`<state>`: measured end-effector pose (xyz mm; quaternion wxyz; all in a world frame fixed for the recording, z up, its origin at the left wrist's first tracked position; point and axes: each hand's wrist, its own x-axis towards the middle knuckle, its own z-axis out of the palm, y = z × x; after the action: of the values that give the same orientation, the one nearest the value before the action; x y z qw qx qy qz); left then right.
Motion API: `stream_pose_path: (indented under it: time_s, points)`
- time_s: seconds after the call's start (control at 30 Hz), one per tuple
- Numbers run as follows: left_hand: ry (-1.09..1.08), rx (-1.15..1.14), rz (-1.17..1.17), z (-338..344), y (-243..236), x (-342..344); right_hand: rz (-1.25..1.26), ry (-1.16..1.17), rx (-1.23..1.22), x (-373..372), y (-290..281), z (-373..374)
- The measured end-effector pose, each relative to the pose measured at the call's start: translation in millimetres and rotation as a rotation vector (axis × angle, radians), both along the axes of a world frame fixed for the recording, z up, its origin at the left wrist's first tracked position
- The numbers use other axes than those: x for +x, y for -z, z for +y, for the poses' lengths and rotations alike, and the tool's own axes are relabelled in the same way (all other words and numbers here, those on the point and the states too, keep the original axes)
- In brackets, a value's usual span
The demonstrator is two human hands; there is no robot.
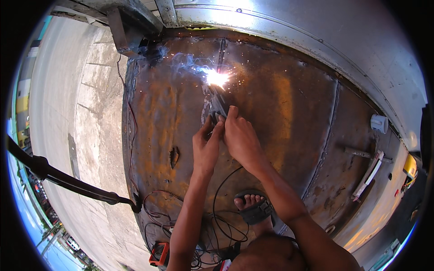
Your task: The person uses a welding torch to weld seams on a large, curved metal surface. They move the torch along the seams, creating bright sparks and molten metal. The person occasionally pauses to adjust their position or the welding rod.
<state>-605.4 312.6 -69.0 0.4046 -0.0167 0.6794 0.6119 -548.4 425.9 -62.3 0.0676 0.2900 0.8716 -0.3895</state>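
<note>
A blinding welding arc point(218, 77) burns on the rusty brown steel plate point(176, 117), throwing sparks and bluish smoke. It sits at the tip of a dark welding electrode holder point(219, 106), whose front end is washed out by glare. My right hand point(242, 143) is closed around the holder, thumb on top. Pressed against it, my left hand point(206, 147) is closed too, its thumb and fingers pinching the holder's left side. A black cable point(216, 194) runs from under my right hand toward the lower middle. Weld seams point(328, 126) cross the plate.
A hammer point(368, 174) and a white mug point(379, 123) lie at the right. Coiled cables point(158, 212) and an orange-framed box point(159, 254) are at the lower left. A black bar point(81, 183) juts in from the left. A steel post point(124, 34) and metal wall point(289, 22) border the far side.
</note>
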Motion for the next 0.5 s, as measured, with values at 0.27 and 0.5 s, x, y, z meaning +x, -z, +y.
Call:
stream_pose_path:
  time_s: [0.27, 0.5]
  points:
    - [-0.013, -0.012, -0.017, -1.2, 2.2, 0.2, -0.018, 0.001, -0.012, -2.5, -2.4, -0.1]
    - [0.006, -0.004, 0.000, 1.9, 2.5, -4.6, -0.018, -0.001, -0.002, -5.8, -2.8, 3.2]
